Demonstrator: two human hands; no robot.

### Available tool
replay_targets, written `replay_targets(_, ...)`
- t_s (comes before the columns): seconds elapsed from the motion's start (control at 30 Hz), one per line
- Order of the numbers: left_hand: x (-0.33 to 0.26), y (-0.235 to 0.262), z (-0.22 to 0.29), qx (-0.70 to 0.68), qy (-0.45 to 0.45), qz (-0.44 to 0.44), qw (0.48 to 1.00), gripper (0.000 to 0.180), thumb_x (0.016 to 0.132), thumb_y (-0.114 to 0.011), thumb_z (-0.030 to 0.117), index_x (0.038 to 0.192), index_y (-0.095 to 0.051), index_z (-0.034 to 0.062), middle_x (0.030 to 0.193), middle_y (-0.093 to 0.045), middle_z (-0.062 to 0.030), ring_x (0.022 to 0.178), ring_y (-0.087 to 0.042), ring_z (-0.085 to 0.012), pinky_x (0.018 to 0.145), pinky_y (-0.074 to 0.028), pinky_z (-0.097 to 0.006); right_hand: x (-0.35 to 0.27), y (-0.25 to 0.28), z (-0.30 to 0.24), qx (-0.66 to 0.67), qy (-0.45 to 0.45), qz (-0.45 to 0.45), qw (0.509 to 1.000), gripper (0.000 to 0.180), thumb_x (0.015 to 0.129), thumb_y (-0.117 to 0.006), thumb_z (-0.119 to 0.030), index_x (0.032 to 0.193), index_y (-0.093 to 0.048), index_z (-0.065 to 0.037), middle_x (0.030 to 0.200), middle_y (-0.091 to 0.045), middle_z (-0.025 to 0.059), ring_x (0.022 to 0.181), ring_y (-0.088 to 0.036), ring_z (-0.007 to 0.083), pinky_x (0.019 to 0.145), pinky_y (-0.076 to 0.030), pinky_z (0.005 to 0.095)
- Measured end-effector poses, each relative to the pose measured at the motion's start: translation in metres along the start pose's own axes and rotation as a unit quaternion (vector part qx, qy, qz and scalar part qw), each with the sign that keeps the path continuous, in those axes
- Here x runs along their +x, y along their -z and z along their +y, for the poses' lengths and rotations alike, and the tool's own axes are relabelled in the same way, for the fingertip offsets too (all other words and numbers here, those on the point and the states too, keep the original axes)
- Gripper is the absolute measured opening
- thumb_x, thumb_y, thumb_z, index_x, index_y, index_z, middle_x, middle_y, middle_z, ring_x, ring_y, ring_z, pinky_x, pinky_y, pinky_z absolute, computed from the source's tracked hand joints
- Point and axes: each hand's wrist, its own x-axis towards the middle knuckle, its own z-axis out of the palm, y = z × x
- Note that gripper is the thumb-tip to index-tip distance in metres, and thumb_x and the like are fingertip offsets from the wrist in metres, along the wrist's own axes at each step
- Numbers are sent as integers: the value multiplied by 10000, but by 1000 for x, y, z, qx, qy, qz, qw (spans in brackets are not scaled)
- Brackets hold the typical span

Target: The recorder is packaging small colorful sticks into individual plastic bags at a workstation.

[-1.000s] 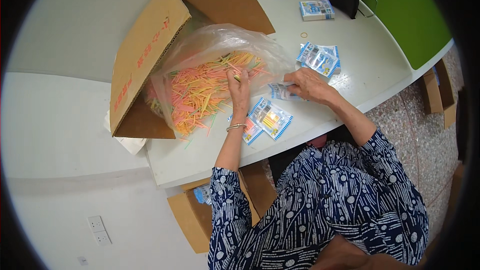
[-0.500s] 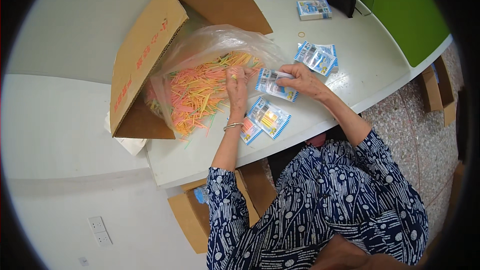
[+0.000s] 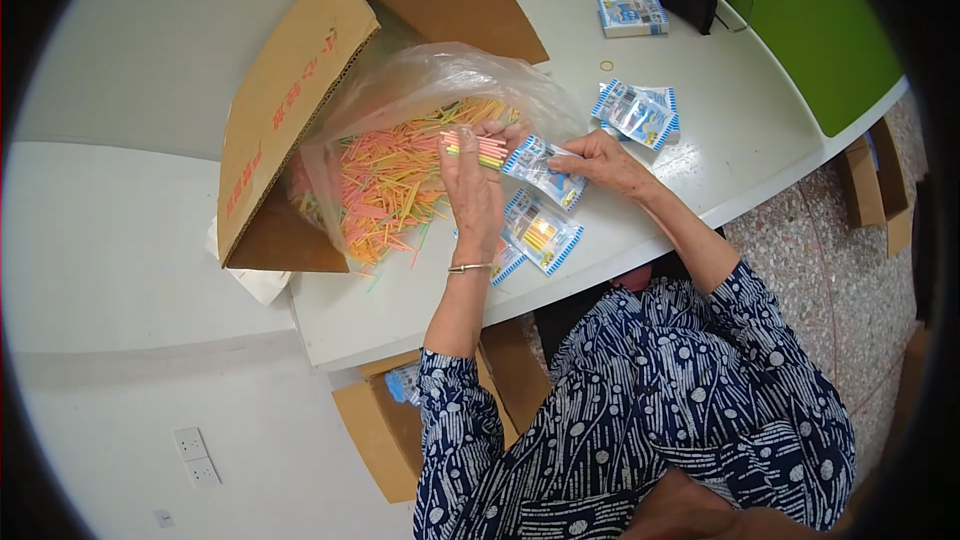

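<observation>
Left hand (image 3: 472,185) gripping sticks (image 3: 475,148)

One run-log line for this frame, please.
left hand: holds bundle of coloured sticks | right hand: holds small clear packet | sticks at packet mouth | plastic bag open in cardboard box

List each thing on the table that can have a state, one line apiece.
Cardboard box: on its side, flaps open.
Clear plastic bag: open, full of coloured sticks.
Left hand: holding a bundle of sticks.
Right hand: holding a small packet.
Packet: filled, lying flat.
</observation>
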Motion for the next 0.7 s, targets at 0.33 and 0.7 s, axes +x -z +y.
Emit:
replay_targets(0.33,-9,-15,7,-10,-4,4,1000,207,968,-469,247,1029,-405,59,956,-564,-102,898,-589,-211,855,-488,-362,-9,-1,-2,91,2,-60,994,348,833,-670,-190,1102,-632,26,913,-684,49,798,-604,57,720,-476,187)
replay_targets(0.7,-14,-27,9,-20,-21,16,999,206,972,-460,250,1007,-415,52,948,-565,-103,918,-595,-229,875,-469,-367,-11,4,6,140,-17,-88,986,322,841,-664,-183,1084,-639,28,920,-688,49,810,-607,53,756,-467,191)
